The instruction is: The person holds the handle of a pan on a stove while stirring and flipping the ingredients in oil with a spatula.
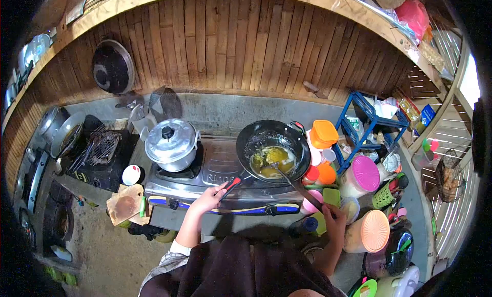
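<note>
While the left hand (211,197) is closed around the handle (233,183) of the pan (256,135) and the right hand (334,219) grips a spatula (294,184), the yellow food (274,161) lies in the pan at frame centre, seemingly part-cooked and not yet lifted out.

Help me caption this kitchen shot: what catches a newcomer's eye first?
A black wok of yellow food on the stove, left hand on its handle, right hand holding a spatula in it. Left of it sits a lidded steel pot; an orange lid and a pink lid glow at right.
</note>
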Action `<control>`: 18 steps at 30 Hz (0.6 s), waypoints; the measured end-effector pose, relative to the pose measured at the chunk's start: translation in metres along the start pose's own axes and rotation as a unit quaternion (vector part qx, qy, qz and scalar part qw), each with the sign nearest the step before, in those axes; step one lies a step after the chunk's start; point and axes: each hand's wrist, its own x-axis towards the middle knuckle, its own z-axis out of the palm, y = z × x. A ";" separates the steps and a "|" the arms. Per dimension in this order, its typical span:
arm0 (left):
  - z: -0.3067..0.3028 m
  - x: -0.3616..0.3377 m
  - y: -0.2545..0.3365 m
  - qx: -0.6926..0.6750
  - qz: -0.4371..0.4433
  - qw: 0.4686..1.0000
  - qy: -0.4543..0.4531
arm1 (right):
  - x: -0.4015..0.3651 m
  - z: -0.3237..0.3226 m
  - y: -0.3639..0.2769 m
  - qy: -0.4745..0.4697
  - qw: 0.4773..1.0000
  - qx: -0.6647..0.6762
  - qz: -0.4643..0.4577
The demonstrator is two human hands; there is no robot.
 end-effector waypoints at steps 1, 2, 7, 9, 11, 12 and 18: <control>0.000 -0.003 0.003 -0.007 -0.006 1.000 0.002 | -0.003 -0.006 -0.010 0.004 1.000 -0.009 0.011; 0.001 -0.004 0.005 -0.015 -0.012 1.000 0.005 | -0.004 -0.009 -0.014 0.009 1.000 -0.018 0.023; 0.000 -0.005 0.008 0.000 -0.019 1.000 0.002 | -0.001 -0.013 -0.002 0.033 0.999 -0.032 0.004; 0.000 -0.007 0.013 0.013 -0.021 1.000 0.004 | 0.002 -0.010 0.000 0.032 0.998 -0.043 0.012; 0.000 -0.007 0.013 0.025 -0.022 0.999 0.006 | 0.007 -0.003 0.004 0.002 0.999 -0.043 0.025; 0.000 -0.006 0.012 0.029 -0.023 0.999 0.007 | 0.010 0.002 0.008 0.002 0.999 -0.043 0.025; 0.000 -0.005 0.008 0.028 -0.020 0.999 0.008 | 0.040 0.052 0.057 -0.012 0.959 -0.089 -0.269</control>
